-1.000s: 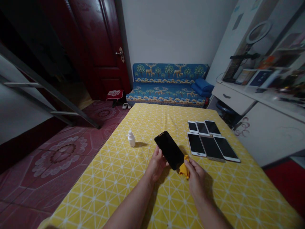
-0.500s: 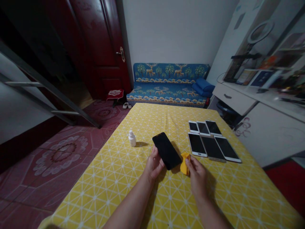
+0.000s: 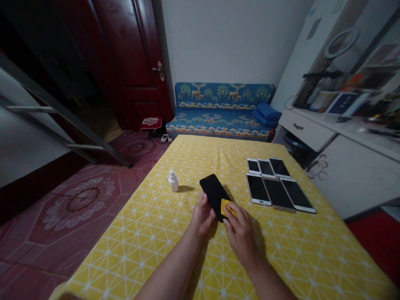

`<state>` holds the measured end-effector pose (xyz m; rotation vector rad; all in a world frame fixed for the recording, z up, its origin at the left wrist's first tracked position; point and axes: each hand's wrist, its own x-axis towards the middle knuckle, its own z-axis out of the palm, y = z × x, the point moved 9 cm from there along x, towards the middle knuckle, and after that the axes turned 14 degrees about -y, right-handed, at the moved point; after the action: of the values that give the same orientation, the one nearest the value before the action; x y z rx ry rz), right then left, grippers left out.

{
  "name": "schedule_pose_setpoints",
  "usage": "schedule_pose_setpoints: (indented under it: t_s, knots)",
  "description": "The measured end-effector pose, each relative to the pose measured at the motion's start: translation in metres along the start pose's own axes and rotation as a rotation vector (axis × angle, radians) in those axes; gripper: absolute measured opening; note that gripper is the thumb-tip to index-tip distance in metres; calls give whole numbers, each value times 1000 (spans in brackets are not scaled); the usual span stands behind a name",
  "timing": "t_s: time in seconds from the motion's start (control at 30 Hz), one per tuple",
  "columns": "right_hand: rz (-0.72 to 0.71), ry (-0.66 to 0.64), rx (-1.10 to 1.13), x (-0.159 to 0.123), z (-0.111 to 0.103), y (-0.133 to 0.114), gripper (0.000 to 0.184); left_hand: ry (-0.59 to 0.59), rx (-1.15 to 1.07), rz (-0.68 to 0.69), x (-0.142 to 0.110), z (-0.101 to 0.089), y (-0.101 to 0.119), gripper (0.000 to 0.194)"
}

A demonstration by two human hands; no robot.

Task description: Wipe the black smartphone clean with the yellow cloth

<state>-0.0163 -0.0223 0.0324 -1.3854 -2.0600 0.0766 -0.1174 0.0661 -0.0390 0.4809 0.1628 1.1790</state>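
Observation:
A black smartphone (image 3: 213, 191) is tilted above the table, its dark screen facing up. My left hand (image 3: 201, 216) grips it by the left edge, with the fingers partly hidden beneath. In my right hand (image 3: 241, 227) is a folded yellow cloth (image 3: 225, 207), pressed against the lower right part of the screen. The right fingers are closed over the cloth and cover some of the phone's near end. To the left of the phone, a small white bottle (image 3: 173, 182) stands upright on the table.
Several phones lie in two rows at the right, among them a white-framed phone (image 3: 258, 189). A yellow patterned tablecloth (image 3: 150, 233) covers the table. Beyond are a blue sofa (image 3: 218, 118) and, to the right, a white cabinet (image 3: 359, 171). A ladder (image 3: 71, 129) leans at the left.
My right hand has moved left with the yellow cloth, from beside the phone onto its screen. My left hand and the phone have stayed nearly still.

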Motion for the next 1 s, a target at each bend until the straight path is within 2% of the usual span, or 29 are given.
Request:
schedule_pose_setpoints:
  t_s: [0.2,0.4,0.53,0.63,0.83,1.0]
  knots:
    - [-91,-76,-18,-5,10,-23,38,16,3,74,1,3,9,52]
    - [-206,-286,-137,-5,29,-39,54,53,29,51,-1,3,10,66]
    - [-195,-364,-181,0,34,-33,57,79,46,13,-4,0,4,66]
    - [-175,-354,-185,5,34,-25,58,71,32,-46,-4,1,-4,64]
    - [-149,-342,-171,16,33,-10,59,48,31,-77,-4,0,-11,59]
    - [-91,-344,-164,29,32,4,57,39,15,-110,-4,4,-14,47]
